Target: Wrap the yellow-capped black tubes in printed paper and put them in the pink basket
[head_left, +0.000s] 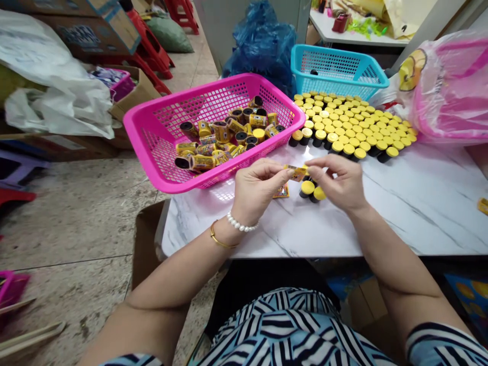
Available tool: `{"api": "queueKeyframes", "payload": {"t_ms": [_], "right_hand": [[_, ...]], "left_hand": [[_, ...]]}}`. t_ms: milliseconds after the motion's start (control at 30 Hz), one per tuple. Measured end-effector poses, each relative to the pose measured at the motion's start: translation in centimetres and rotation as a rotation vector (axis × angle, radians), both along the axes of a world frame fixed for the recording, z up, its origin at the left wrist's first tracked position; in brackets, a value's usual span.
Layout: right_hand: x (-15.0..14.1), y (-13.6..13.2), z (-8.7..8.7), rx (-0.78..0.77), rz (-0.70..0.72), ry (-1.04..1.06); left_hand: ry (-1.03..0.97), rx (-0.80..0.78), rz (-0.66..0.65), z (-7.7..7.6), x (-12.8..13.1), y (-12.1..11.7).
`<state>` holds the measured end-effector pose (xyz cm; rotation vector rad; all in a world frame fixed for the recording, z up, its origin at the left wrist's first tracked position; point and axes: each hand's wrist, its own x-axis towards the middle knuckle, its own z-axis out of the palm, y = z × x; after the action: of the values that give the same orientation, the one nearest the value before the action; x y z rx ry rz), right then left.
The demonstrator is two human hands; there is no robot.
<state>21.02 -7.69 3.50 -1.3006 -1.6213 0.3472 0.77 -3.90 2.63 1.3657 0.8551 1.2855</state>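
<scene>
A small yellow printed label [296,173] is stretched between my two hands above the table. My left hand [256,185], with a pearl bracelet and a gold bangle at the wrist, pinches its left end. The thumb and forefinger of my right hand [339,179] are closed on the other end. Just below lie more printed labels [281,191], partly hidden by my left hand. A few small black cylinders with yellow caps [307,188] stand under my right hand, some partly covered by it.
A pink basket [168,185] holds several cylinders wrapped in yellow labels. Rows of yellow-capped black cylinders [351,124] stand on the marbled white table [430,203]. Behind are a turquoise basket [339,84] and a blue plastic bag [263,46]; a pink-and-clear bag [453,91] sits right.
</scene>
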Motion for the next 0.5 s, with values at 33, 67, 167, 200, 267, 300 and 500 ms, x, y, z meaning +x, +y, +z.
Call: {"api": "queueKeyframes", "payload": {"t_ms": [33,67,167,200,267,300,500], "right_hand": [[1.0,0.1,0.5,-0.008,-0.051,-0.010],[2.0,0.2,1.0,-0.035,-0.094,-0.035],[3.9,0.7,1.6,-0.222,-0.133,-0.179],[4.1,0.9,1.5,-0.301,-0.126,-0.231],[3.9,1.1,1.2,-0.452,-0.103,-0.306],[3.6,1.2,1.0,-0.516,-0.090,-0.327],[3.3,1.6,-0.1,-0.439,-0.246,-0.429]], "left_hand": [[0.040,0.051,0.047,0.1,-0.1,0.0],[0.079,0.093,0.081,0.1,-0.1,0.0],[0.159,0.088,0.009,0.0,-0.2,0.0],[0.168,0.058,-0.037,0.0,-0.2,0.0],[0.177,-0.003,-0.082,-0.2,-0.2,0.2],[0.174,-0.036,-0.078,-0.2,-0.2,0.3],[0.118,-0.253,-0.040,-0.2,0.0,1.1]]}}
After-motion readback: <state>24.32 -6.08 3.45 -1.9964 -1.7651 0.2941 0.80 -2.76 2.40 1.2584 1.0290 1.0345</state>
